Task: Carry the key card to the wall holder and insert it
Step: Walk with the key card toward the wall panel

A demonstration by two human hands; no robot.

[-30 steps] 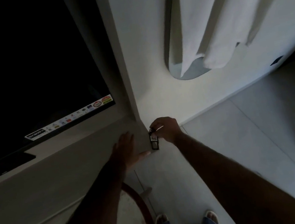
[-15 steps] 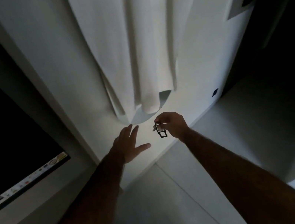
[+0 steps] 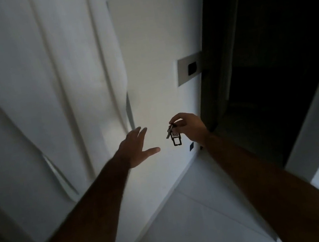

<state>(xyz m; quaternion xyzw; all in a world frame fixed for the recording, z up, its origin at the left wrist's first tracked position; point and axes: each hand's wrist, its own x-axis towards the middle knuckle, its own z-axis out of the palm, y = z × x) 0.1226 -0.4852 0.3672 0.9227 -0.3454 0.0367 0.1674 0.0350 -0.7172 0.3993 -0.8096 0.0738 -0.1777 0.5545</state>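
My right hand [image 3: 190,125] pinches the key card [image 3: 176,138], a small dark tag with keys on a ring, which dangles below my fingers in mid-air. The wall holder [image 3: 189,70], a grey plate with a dark slot, is fixed on the white wall above and a little right of that hand, next to the dark doorway. My left hand [image 3: 137,147] is stretched forward with fingers spread and holds nothing; it hovers left of the key card in front of the wall.
White cloth [image 3: 74,71] hangs down the wall on the left. A dark open doorway [image 3: 269,49] lies to the right of the wall holder. A small dark socket [image 3: 191,146] sits low on the wall. Pale tiled floor [image 3: 202,219] spreads below.
The view has swung right and upward: the television has left the frame and the wall holder has come closer and nearer the centre. Both hands stay stretched out, the right still holding the key card.
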